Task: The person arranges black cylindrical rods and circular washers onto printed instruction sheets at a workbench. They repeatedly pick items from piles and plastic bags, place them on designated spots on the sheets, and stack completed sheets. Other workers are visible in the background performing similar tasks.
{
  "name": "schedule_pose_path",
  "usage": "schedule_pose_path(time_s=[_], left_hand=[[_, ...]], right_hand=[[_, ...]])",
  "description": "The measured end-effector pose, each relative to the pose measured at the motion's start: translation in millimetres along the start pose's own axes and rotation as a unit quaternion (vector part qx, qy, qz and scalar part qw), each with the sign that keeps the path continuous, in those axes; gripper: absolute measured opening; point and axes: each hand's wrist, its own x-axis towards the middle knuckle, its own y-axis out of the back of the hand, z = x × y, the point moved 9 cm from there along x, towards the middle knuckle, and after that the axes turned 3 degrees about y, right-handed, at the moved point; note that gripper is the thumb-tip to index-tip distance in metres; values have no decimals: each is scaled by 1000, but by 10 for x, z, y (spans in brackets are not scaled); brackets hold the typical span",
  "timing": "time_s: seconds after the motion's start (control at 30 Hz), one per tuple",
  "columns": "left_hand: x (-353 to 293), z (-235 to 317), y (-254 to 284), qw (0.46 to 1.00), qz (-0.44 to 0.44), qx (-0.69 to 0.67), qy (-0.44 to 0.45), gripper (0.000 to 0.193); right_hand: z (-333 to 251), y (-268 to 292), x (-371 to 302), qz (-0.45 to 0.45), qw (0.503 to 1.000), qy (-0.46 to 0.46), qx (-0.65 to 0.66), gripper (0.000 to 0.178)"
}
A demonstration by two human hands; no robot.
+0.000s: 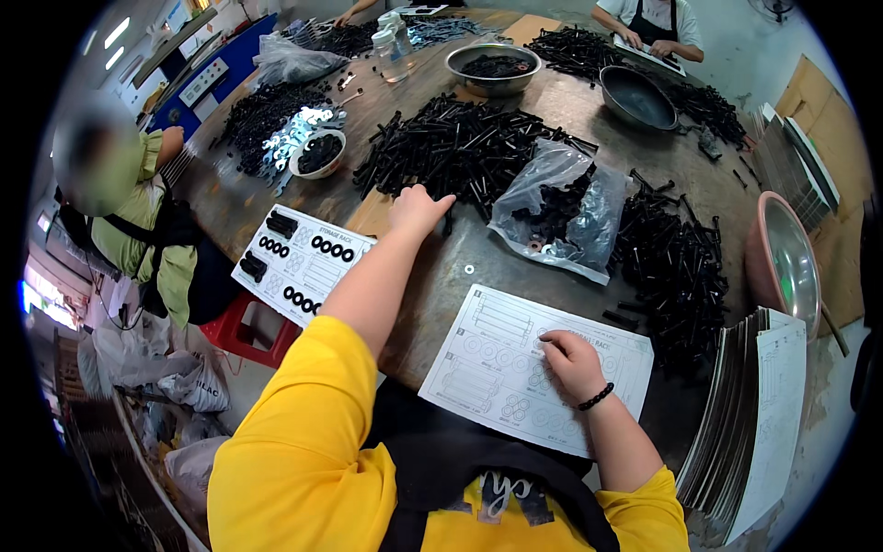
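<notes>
My left hand (419, 212) reaches to the near edge of a large heap of black bolts (460, 147), its thumb stretched out to the right, apart from the bent fingers. Part of those fingers is hidden. Over a white printed card (460, 368) with line drawings, my right hand (575, 368) is closed, thumb and fingertips together; what they hold, if anything, is too small to make out. A second printed card (317, 267), left of my left forearm, carries black rings (331, 248) and short black bolts (282, 224) in groups.
A clear plastic bag (561, 212) of black parts lies right of the heap, beside more bolts (676, 267). A stack of cards (745, 414) and a pink-rimmed basin (782, 262) stand at right. Bowls (492, 69) sit farther back. Co-workers are at left (138, 221) and far right (658, 28).
</notes>
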Motion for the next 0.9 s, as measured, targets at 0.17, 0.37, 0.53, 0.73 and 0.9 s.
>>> schedule_pose_path(time_s=[0.17, 0.37, 0.53, 0.73, 0.9], left_hand=[[99, 224, -193, 994, 68, 84, 2, 51], [182, 228, -216, 990, 11, 138, -40, 30], [30, 172, -212, 979, -38, 184, -83, 26], [-261, 37, -119, 971, -115, 178, -115, 28], [-419, -37, -75, 974, -118, 103, -166, 26]], right_hand=[[-133, 68, 37, -10, 999, 33, -29, 20], [-173, 82, 48, -18, 998, 39, -35, 20], [-164, 74, 49, -28, 998, 52, -32, 21], [-122, 75, 38, -35, 999, 26, -6, 22], [46, 50, 34, -29, 999, -16, 43, 24]])
